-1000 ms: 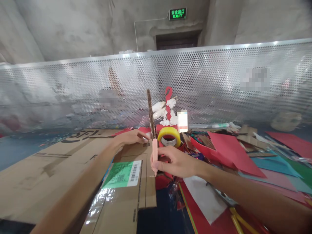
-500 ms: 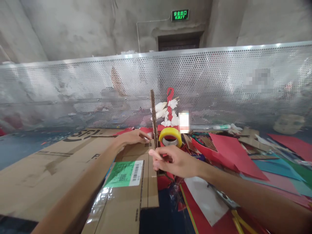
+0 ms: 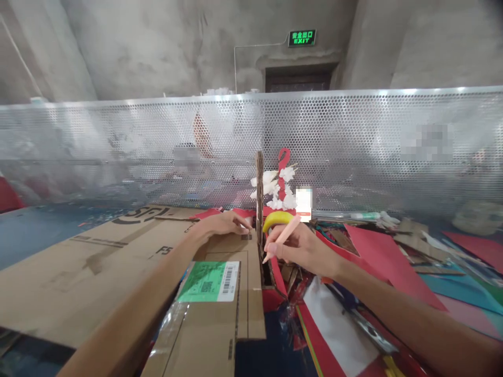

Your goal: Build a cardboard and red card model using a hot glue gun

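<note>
My right hand point(image 3: 301, 246) is closed around a pale pink pen point(image 3: 288, 230). The pen is tilted, its tip low and to the left, beside the right edge of a cardboard piece point(image 3: 212, 327) with a green and white label point(image 3: 210, 281). Straight pen-like lines run across this cardboard. My left hand point(image 3: 223, 224) rests on its far end, fingers apart and slightly bent, fingertips close to an upright cardboard strip point(image 3: 260, 193). Whether they touch the strip I cannot tell. Behind my right hand, a yellow tape roll point(image 3: 277, 220) is partly hidden.
A large flat cardboard sheet point(image 3: 106, 267) covers the left side. White paper flowers and a red ribbon loop point(image 3: 283, 157) stand at the back, before a perforated metal screen point(image 3: 346, 146). Red paper point(image 3: 389, 259), blue paper point(image 3: 451, 293) and a white sheet point(image 3: 338, 324) lie to the right.
The pink pen now shows clearly in my right hand, turned tip down beside the cardboard edge. My left hand stays on the cardboard. The whole view has shifted slightly.
</note>
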Tool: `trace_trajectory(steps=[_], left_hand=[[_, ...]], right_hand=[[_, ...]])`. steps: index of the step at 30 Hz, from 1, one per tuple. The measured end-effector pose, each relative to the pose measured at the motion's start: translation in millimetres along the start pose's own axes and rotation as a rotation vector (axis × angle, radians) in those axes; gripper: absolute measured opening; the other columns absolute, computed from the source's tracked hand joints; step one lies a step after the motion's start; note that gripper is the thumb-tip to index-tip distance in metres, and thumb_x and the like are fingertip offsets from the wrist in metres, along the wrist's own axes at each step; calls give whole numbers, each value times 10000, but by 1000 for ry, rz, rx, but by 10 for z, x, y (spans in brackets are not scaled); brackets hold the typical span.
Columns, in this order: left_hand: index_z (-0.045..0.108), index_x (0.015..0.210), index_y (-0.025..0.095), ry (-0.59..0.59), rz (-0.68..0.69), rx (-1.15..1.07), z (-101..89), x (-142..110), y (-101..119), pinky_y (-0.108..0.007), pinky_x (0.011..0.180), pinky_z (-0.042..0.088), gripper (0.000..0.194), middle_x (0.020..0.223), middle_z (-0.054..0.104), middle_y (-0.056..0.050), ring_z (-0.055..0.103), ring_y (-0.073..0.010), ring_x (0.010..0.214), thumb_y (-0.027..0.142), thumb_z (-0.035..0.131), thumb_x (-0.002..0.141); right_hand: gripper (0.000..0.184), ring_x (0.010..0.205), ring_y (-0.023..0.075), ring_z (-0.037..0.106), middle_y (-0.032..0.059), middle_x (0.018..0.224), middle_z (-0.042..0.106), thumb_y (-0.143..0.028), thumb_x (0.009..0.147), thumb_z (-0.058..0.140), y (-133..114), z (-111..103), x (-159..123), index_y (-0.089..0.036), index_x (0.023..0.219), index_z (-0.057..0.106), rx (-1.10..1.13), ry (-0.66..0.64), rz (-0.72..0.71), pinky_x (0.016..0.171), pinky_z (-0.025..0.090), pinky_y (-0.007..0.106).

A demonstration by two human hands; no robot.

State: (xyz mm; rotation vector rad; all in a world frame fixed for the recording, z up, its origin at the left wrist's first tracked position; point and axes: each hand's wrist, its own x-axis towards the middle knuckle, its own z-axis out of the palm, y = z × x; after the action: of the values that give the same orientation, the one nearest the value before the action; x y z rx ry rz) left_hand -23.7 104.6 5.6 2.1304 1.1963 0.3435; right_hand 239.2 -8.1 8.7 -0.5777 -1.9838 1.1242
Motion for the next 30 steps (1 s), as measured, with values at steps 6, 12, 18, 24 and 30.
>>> trace_trajectory(steps=[6, 12, 18, 24, 30], left_hand=[[820, 1032, 212, 1, -29, -54, 21, -17, 17, -272, 749, 429, 418, 904, 780, -24, 632, -184, 805, 487, 786, 719], [816, 1029, 210, -8, 4, -14, 5, -11, -31, -265, 713, 415, 453, 801, 745, -11, 610, -181, 774, 538, 774, 719], [787, 1025, 210, 49, -17, -38, -127, -124, -63, -264, 782, 432, 508, 862, 742, -15, 629, -195, 838, 595, 781, 694], [730, 777, 187, -109, -33, -183, -413, -498, -151, -238, 628, 421, 397, 740, 687, -19, 595, -158, 672, 580, 774, 740], [753, 776, 161, -271, 41, -350, -531, -675, -331, -252, 563, 457, 436, 669, 692, -55, 588, -156, 576, 587, 803, 701]], right_hand=[[194, 750, 150, 658, 41, 830, 736, -357, 931, 675, -43, 99, -43, -183, 954, 759, -51, -191, 80, 627, 510, 252], [269, 694, 134, 639, 52, 844, 727, -407, 981, 611, -1, 62, -58, -175, 980, 747, -25, -10, -44, 584, 506, 249], [286, 869, 202, 680, 91, 1051, 731, -385, 1046, 483, 167, -92, -80, -220, 1065, 716, -319, 258, -212, 790, 565, 379], [231, 1120, 231, 645, 76, 1141, 728, -266, 998, 543, 230, 85, -129, -229, 1194, 660, -618, -103, -218, 1031, 473, 406], [250, 1082, 240, 636, 84, 1130, 724, -262, 968, 577, 207, 225, -66, -210, 1196, 665, -743, -114, -232, 993, 477, 392]])
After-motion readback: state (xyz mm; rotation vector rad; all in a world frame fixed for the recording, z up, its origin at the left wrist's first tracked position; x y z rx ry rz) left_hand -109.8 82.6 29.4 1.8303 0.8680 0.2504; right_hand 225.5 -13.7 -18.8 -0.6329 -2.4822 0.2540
